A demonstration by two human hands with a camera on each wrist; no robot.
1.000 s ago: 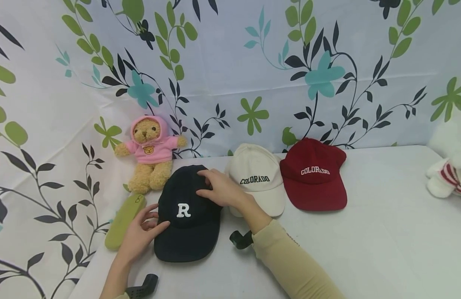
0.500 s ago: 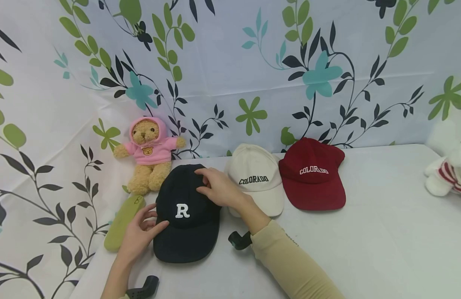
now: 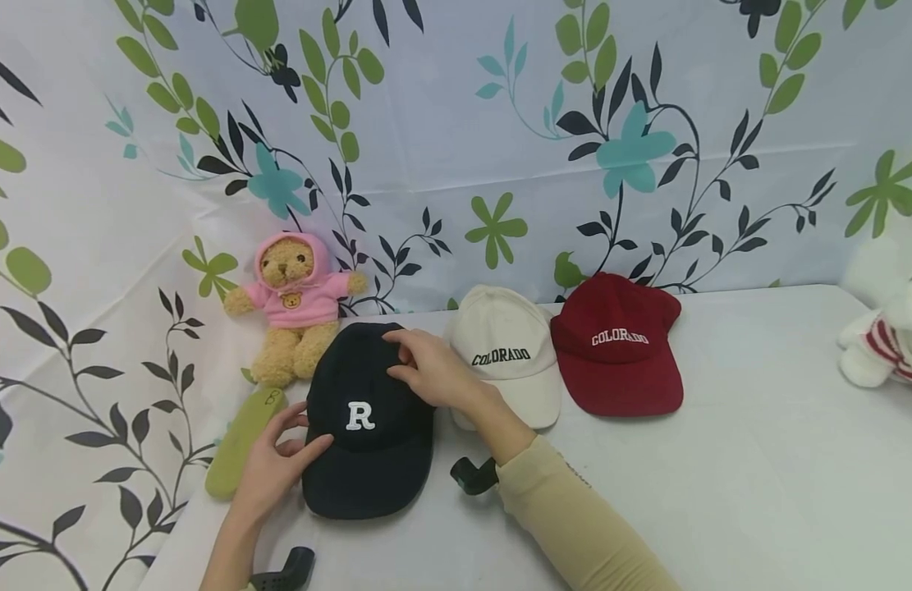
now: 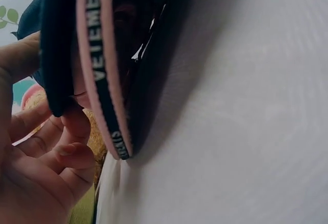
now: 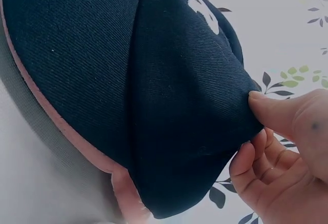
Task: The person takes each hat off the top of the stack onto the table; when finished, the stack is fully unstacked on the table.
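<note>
A dark navy baseball cap with a white letter R lies on the white table, brim toward me. My left hand pinches the cap's lower left edge; in the left wrist view its thumb is outside and its fingertips lie at the rim, beside a pink-edged inner band with lettering. At the upper right of the crown my right hand pinches the cloth between thumb and fingers, plain in the right wrist view at the cap's edge. The inside of the cap is mostly hidden.
Right of the navy cap are a cream cap and a red cap, side by side. A teddy bear in a pink hoodie sits behind. A green case lies left, and a white plush toy is at the right edge.
Both hands keep their hold on the navy cap. Its crown rises very slightly at the back, and the head view shifts a little.
</note>
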